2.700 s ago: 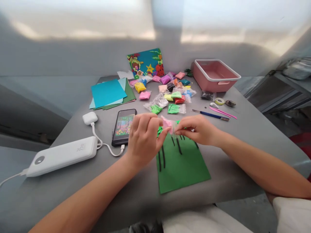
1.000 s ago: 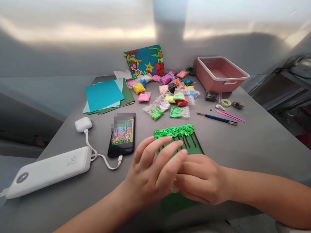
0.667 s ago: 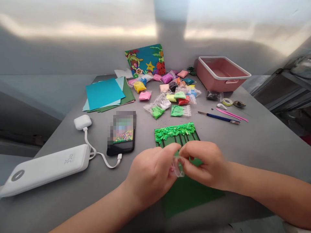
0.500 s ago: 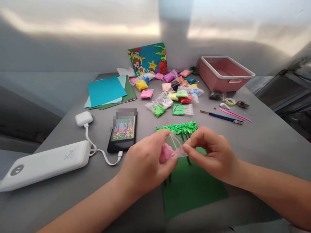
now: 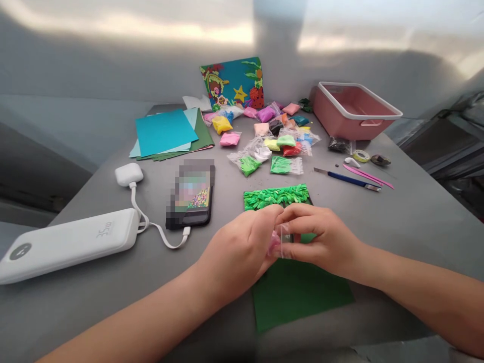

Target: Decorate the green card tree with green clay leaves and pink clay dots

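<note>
A small clear zip bag with pink modelling clay (image 5: 275,243) is held between both hands. My left hand (image 5: 238,247) is wrapped round its clay-filled part, which is mostly hidden. The fingers and thumb of my right hand (image 5: 317,232) are on the bag's clear mouth end. Below the hands lies a dark green sheet (image 5: 302,295), its far edge covered with bright green clay leaves (image 5: 276,195). My forearms come in from the lower left and the right.
Several bags of coloured clay (image 5: 286,165) lie further back, before a sea picture (image 5: 238,83). A phone (image 5: 192,196), power bank (image 5: 71,244) and coloured sheets (image 5: 166,132) are left. At right are a pink basket (image 5: 353,113), a blue-handled craft knife (image 5: 348,180) and pink tools (image 5: 368,176).
My right hand has closed in on the left, and its fingers now reach over the bag's mouth. My left hand has turned and covers more of the pink clay. The view has shifted slightly.
</note>
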A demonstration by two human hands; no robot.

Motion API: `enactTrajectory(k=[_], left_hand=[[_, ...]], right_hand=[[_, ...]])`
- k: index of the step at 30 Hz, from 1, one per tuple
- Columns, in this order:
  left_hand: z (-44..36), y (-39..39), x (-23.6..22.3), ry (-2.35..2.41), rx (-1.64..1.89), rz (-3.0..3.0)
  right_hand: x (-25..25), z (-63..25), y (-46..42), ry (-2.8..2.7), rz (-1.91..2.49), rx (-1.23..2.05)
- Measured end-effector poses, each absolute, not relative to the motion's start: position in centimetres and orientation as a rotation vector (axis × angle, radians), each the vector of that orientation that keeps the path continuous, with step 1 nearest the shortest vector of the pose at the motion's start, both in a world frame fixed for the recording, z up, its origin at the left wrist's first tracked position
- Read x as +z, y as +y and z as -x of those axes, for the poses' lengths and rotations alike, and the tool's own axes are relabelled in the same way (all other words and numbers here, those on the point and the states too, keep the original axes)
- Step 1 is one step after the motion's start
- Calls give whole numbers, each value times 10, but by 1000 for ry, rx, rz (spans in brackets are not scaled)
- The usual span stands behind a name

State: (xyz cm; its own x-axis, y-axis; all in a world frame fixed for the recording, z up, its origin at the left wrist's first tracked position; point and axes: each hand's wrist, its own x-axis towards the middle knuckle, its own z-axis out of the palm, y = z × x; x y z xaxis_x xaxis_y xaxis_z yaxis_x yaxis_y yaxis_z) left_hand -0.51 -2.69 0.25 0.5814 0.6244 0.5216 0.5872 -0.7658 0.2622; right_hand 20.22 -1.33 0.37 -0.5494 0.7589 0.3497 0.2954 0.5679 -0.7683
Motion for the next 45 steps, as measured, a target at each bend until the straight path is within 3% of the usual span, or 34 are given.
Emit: enactTrajectory(k=[6,14,18,25,33,45], left_hand=[[4,-34,5,1045,1086,-2259],[0,-25,30,924,680,-1019],[-4,-27,29,976,746,-970],[-3,-28,25,965,698,-991],[-5,-30,21,891,726,-904],[-8,-34,25,867,683,-914]], right_hand=[[24,-207,-10,-2038,957,870],[22,-212,-7,-2127,699,495],[20,-214,-8,-2201,738,312],[16,-209,-12,-2223,648,493],[17,-208,-11,-2209,603,328],[17,-204,-17,-2274,571,384]])
